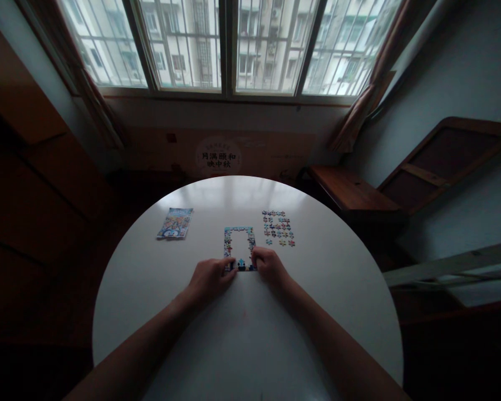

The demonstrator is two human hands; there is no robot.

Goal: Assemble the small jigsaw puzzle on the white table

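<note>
- Our left hand (212,272) touches the multicoloured, hollow rectangular jigsaw border (227,243), grip slightly spread.
- Our right hand (269,264) curls at its edge; fingertips hidden, we cannot tell its grip.

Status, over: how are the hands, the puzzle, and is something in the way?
Left hand, right hand at puzzle, lower sides. Middle mostly bare. Pieces apart, to the right; no obstruction seen.

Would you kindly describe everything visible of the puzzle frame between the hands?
The puzzle frame lies flat on the white table, a rectangular border of multicoloured pieces around a pale, unfilled middle. Dark blue shows along its near edge. The left hand and right hand partly cover its long sides, apparently touching it; its material is unclear.
</note>
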